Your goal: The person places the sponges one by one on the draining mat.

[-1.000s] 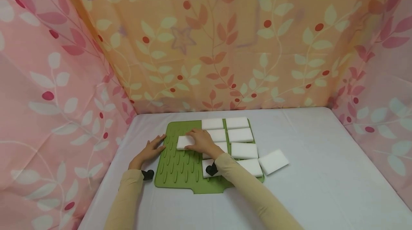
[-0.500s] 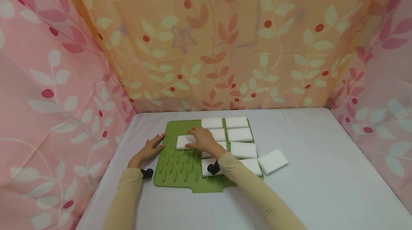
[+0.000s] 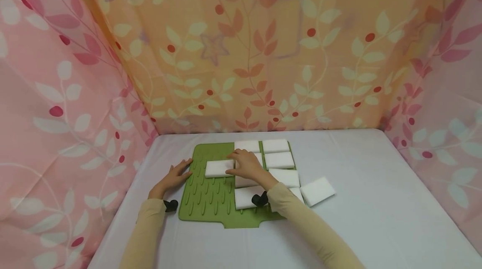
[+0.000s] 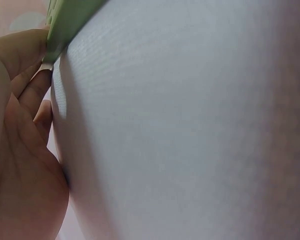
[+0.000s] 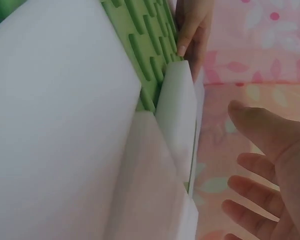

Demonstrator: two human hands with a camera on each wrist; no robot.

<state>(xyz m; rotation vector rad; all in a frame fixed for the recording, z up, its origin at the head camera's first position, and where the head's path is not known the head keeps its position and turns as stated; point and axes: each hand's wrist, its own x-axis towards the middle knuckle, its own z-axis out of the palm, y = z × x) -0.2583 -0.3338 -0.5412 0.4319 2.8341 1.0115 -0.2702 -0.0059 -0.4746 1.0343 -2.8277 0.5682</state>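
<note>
A green ridged mat (image 3: 207,200) lies on the white-covered table. On its left half is a single white sponge block (image 3: 218,169), flat and slightly turned. My right hand (image 3: 247,165) hovers just right of that block, above other sponges. Its thumb and fingers are spread apart with nothing between them, as the right wrist view also shows for the hand (image 5: 270,165). My left hand (image 3: 174,179) touches the mat's left edge with fingers extended. In the left wrist view, the left hand's fingertips meet the mat's edge (image 4: 72,22).
Several white sponges stand in two columns on the mat's right half, including a far-right sponge (image 3: 275,145). A tilted sponge (image 3: 318,190) sits off the mat's right edge on the tablecloth (image 3: 376,210). Floral curtains (image 3: 248,51) enclose the back and sides.
My right hand has let go of the sponge block on the left half and shifted right, away from it. The block stays in place. My left hand remains at the mat's edge.
</note>
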